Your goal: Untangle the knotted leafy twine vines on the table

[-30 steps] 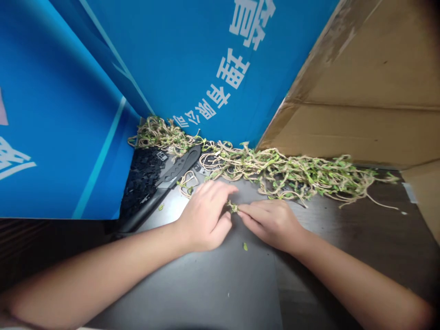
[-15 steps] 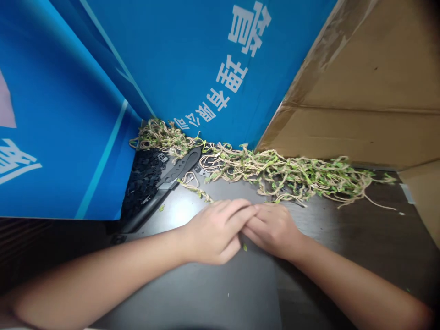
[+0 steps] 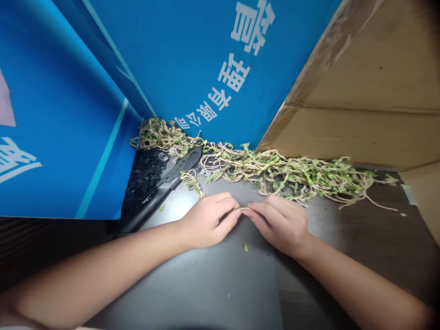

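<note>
My left hand (image 3: 213, 218) pinches a thin beige cord (image 3: 244, 209) between thumb and fingers. On the other side my right hand (image 3: 280, 222) grips the same cord, and a short taut piece shows between the two sets of fingertips. From behind my left hand a length of leafy twine (image 3: 193, 182) comes out, beige with small green leaves; whether it joins the pinched piece is hidden. Just beyond both hands lies a long tangled heap of leafy twine (image 3: 295, 176). A loose green leaf (image 3: 245, 247) rests on the grey surface below the hands.
Blue panels with white lettering (image 3: 192, 59) stand at the back and left. A brown cardboard sheet (image 3: 364, 91) stands at right. At left, a black-handled tool (image 3: 154, 201) lies beside many small dark pieces (image 3: 142, 172). Another twine bundle (image 3: 161, 135) sits in the back corner.
My hands, overlapping before, have drawn slightly apart, baring a short piece of cord between the fingertips. The leafy twine beyond my left hand has shifted a little.
</note>
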`<state>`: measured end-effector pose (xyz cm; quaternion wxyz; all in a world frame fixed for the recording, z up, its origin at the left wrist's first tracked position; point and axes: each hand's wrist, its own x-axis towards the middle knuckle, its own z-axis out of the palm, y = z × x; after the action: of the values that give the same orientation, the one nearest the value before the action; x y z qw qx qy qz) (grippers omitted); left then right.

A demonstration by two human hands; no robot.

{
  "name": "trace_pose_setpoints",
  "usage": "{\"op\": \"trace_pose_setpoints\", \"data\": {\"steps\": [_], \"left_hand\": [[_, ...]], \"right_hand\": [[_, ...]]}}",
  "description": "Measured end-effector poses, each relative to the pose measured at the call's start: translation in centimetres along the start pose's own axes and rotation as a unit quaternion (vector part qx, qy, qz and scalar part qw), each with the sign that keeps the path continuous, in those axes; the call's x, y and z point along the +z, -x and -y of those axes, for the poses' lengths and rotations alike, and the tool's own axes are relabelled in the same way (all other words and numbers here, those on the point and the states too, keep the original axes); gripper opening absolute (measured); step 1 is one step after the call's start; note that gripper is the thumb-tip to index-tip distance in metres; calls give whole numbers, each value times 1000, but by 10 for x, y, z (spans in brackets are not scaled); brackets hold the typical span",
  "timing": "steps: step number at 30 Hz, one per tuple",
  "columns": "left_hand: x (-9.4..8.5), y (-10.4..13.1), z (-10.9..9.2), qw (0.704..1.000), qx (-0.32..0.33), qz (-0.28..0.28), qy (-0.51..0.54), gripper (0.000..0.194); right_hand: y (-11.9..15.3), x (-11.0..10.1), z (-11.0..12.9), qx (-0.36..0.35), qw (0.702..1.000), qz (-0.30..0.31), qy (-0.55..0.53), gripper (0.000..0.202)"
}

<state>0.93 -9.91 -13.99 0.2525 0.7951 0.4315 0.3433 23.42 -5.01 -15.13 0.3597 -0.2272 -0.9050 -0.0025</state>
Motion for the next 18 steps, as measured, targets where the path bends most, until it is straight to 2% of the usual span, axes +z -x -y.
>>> {"op": "trace_pose_setpoints", "data": {"steps": [6,12,18], "left_hand": [[-6,1,1,994,8,-3,112,22],[-9,-3,-2,970,-15,-7,242,24],[-10,-5,-3,968,-26,-32,246,23]], "right_hand": [[-2,3,-2,14,1000,-1,-20,22],[-5,5,-1,13,1000,23,-13,17],[-7,9,1,18,996,81,-9,17]]}}
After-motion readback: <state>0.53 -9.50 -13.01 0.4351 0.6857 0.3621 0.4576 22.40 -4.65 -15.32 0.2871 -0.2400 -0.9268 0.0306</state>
